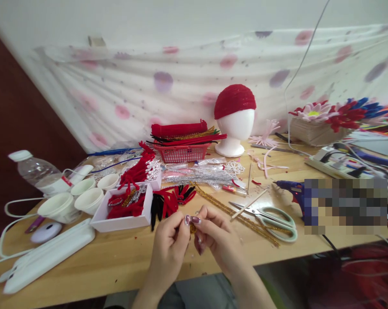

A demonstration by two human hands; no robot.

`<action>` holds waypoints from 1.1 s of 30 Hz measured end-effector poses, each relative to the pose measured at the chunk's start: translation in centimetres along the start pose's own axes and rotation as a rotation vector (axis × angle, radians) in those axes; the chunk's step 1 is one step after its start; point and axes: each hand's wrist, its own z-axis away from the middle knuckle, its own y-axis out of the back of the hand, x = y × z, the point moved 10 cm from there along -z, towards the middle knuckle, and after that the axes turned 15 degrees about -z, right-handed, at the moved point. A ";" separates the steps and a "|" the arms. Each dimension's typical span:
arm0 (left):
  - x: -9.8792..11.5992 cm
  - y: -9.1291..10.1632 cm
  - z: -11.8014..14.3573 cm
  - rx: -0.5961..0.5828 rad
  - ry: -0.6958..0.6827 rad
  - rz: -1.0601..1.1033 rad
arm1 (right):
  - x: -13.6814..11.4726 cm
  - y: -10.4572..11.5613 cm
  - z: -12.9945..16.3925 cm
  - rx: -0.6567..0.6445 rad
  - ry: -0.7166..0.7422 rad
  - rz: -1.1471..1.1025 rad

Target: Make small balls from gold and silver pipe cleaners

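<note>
Above the table's front edge, my left hand (171, 236) and my right hand (216, 231) meet, thumbs and fingers pinched together. Between them shows a small piece of gold tinsel pipe cleaner (192, 229), mostly hidden by the fingertips. Long gold pipe cleaners (213, 200) lie just beyond my right hand, under a thin wooden stick (249, 205) and beside scissors with pale green handles (292, 227). Past my left hand are bent red and black pipe cleaner pieces (171, 204) and a white box (121, 223) holding red, gold and silver pieces.
A foam head (234, 128) with a red covering stands at the back beside a red basket (181, 153) of pipe cleaners. At left are several paper cups (89, 201), a bottle (33, 169) and a white lamp (52, 257). A blue glue gun (293, 191) lies right.
</note>
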 end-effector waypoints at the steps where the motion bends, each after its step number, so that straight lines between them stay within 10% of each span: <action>1: -0.1 0.2 0.3 0.100 0.018 -0.006 | 0.3 0.1 0.1 0.036 0.042 -0.029; 8: -1.1 0.5 3.2 0.471 0.124 -0.127 | 1.3 1.1 1.0 0.171 0.175 -0.042; 20: -1.0 -2.5 0.9 -0.437 0.141 0.252 | -1.4 -0.5 -0.1 -0.135 -0.107 0.282; 33: -2.6 -1.0 3.0 0.242 0.136 0.235 | 1.4 1.0 1.1 0.110 0.075 -0.020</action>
